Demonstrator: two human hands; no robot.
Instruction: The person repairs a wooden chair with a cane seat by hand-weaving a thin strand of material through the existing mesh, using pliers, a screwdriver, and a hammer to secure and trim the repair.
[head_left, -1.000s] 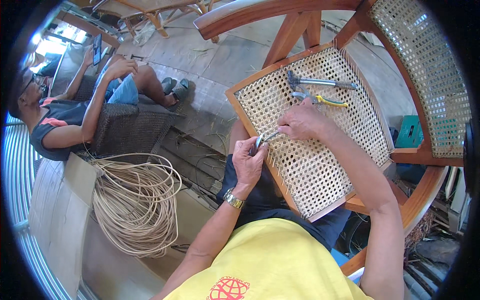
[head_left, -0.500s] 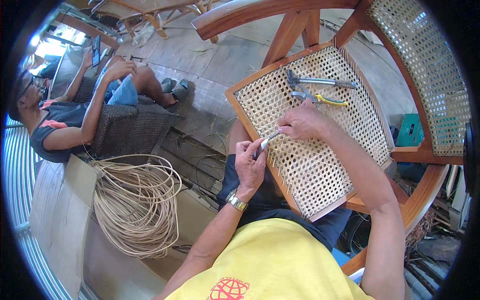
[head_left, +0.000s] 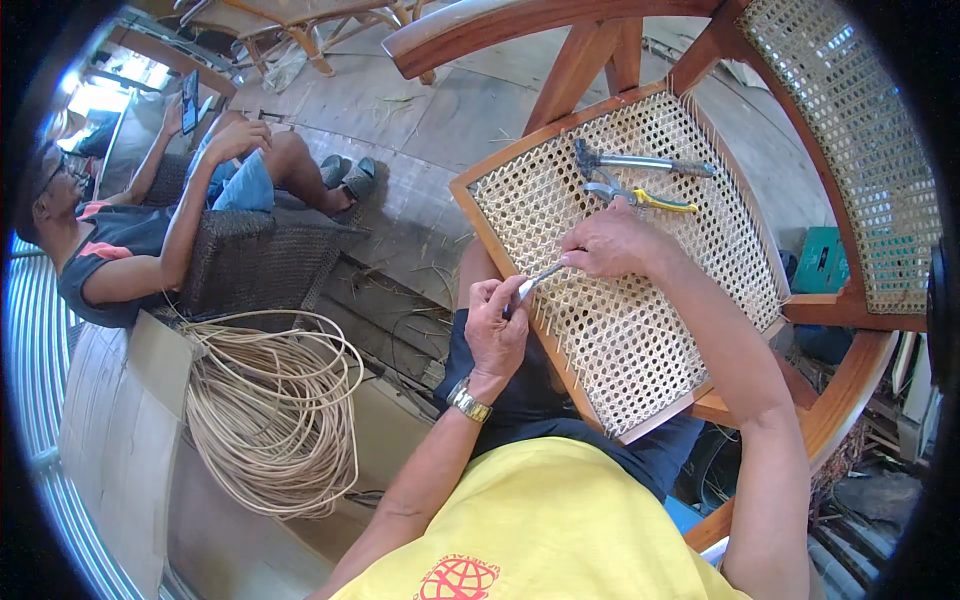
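Over the left edge of a wood-framed woven cane seat (head_left: 640, 365), my left hand (head_left: 496, 335) is closed round one end of a slim pale tool (head_left: 527, 288), whose exact kind I cannot make out. My right hand (head_left: 615, 242) pinches the thin far end of it above the cane mesh. Just beyond my right fingers lies a cutter with yellow handles (head_left: 665, 203), and beside it a hammer (head_left: 650, 163) with a dark head and silvery shaft. Both tools rest on the seat, which lies tilted across my lap.
A cane-backed wooden chair frame (head_left: 835, 130) curves round the far and right sides. To the left, a big coil of rattan (head_left: 275, 420) lies by a cardboard sheet (head_left: 120, 430). A seated person (head_left: 130, 245) holds a phone. A green box (head_left: 820, 262) is at right.
My right hand has shifted slightly right, and my left hand slightly left. More of the slim tool shows between them. The hammer and cutter lie as before.
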